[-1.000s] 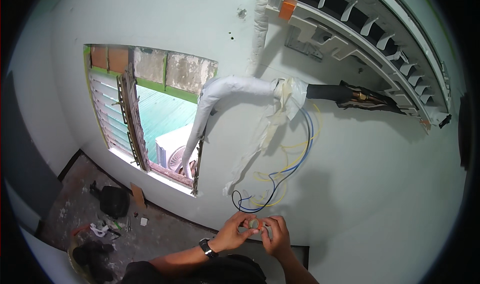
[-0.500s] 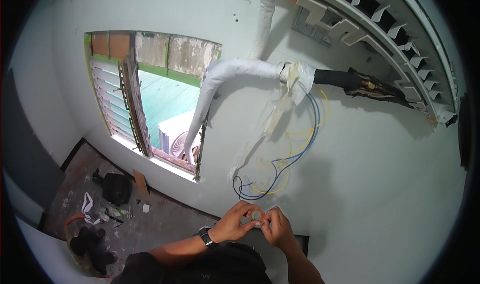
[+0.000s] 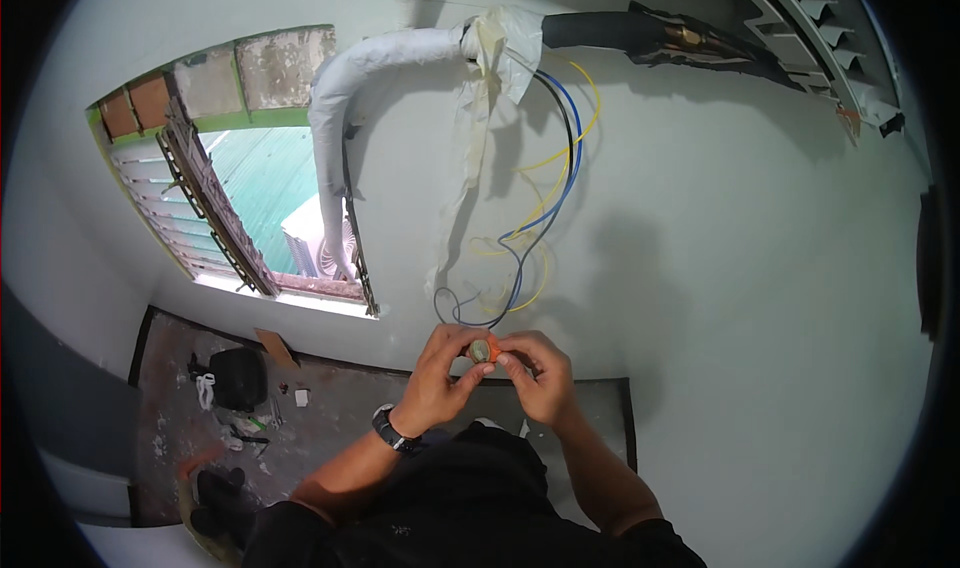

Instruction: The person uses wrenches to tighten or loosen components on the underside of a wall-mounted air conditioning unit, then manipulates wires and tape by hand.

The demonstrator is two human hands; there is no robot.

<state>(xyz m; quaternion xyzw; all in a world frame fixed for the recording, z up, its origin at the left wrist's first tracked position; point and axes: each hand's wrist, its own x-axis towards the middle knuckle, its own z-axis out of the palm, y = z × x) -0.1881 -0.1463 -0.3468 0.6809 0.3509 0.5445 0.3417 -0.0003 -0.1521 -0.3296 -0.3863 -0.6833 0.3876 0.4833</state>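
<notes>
A small round roll with an orange edge and a pale grey-green middle (image 3: 481, 351), which looks like tape, is held between my two hands. My left hand (image 3: 438, 380), with a black watch on the wrist, pinches it from the left with thumb and fingers. From the right, the fingertips and thumb of my right hand (image 3: 543, 378) close on its orange edge. Just above my hands hang loose black, blue (image 3: 577, 138) and yellow (image 3: 597, 98) wires. They come down from a pipe joint loosely wrapped in whitish tape (image 3: 500, 53), whose long tail dangles along the wall.
A white-wrapped pipe (image 3: 328, 138) bends down through the louvred window (image 3: 250, 188), where an outdoor fan unit (image 3: 318, 238) shows. Black pipe insulation (image 3: 600, 31) runs toward the white air conditioner (image 3: 815, 28). At lower left, another person (image 3: 215, 503) is near a black bag (image 3: 240, 378) and scattered tools.
My view has shifted, so wall and pipes appear higher and farther left. Both hands still hold the roll; my right fingers now lie straighter along its orange edge.
</notes>
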